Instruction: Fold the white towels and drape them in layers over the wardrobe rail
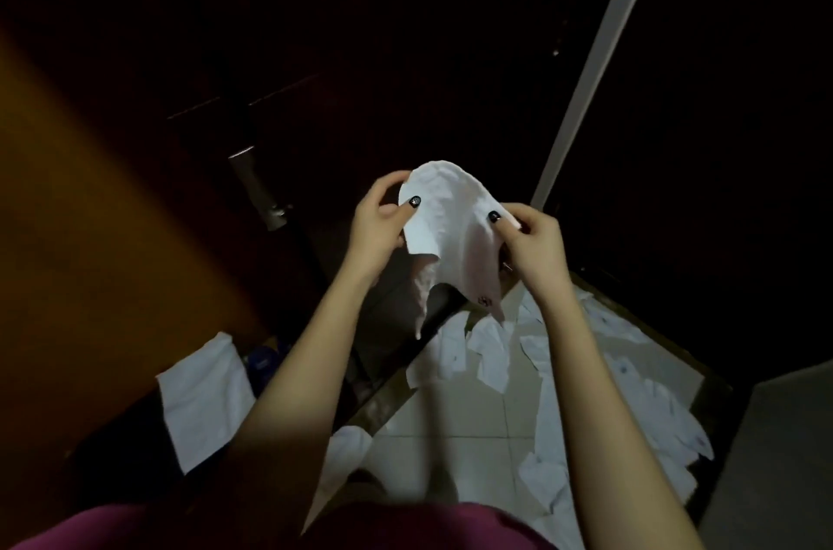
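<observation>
I hold one small white towel [450, 229] up in front of me, its lower corners hanging loose. My left hand [383, 224] pinches its left edge with thumb on top. My right hand [527, 238] pinches its right edge the same way. Several more white towels [496, 360] lie scattered on the tiled floor [455, 423] below. A folded white towel [203, 396] hangs at the lower left over a dark edge that I cannot make out. The wardrobe interior ahead is too dark to show a rail.
A pale vertical post [599, 67] runs up at the right. A brown wooden panel [67, 233] fills the left. A metal handle [259, 193] sits on the dark door ahead. A grey surface [775, 450] lies at the lower right.
</observation>
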`<state>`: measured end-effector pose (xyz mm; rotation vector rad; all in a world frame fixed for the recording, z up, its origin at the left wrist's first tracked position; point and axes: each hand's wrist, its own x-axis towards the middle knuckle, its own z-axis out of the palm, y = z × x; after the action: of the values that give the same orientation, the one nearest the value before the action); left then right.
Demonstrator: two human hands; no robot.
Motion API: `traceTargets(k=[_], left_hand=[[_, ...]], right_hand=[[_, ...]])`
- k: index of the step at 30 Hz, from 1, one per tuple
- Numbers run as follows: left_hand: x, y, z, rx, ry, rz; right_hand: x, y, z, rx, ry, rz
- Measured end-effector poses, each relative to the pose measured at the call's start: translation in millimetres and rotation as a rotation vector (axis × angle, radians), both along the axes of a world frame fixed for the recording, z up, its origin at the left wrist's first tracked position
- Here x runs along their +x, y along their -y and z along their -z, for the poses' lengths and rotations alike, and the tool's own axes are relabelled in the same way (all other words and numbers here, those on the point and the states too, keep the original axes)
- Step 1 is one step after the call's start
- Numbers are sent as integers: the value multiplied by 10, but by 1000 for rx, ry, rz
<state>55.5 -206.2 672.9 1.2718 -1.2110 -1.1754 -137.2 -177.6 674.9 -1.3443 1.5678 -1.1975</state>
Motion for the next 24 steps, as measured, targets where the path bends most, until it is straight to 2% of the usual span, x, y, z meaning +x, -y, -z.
traceTargets(k=[4, 9, 16, 19, 22, 24], left_hand=[[315, -304, -167, 11, -135, -109], [864, -594, -334, 21, -192, -180], [1631, -1185, -584, 32, -273, -203], [1875, -1417, -573, 23, -323, -213], [2115, -1577, -550, 19, -260, -201], [2303, -1624, -530, -22, -2, -237]], right_hand=[[585, -134, -192, -94, -34, -116], [1123, -239, -298, -256, -104, -306], [1916, -578, -473, -234, -80, -568], [2229, -710, -445, -304, -95, -552], [2491, -780, -429, -354, -84, -519], [2622, -796, -445, -347, -84, -555]])
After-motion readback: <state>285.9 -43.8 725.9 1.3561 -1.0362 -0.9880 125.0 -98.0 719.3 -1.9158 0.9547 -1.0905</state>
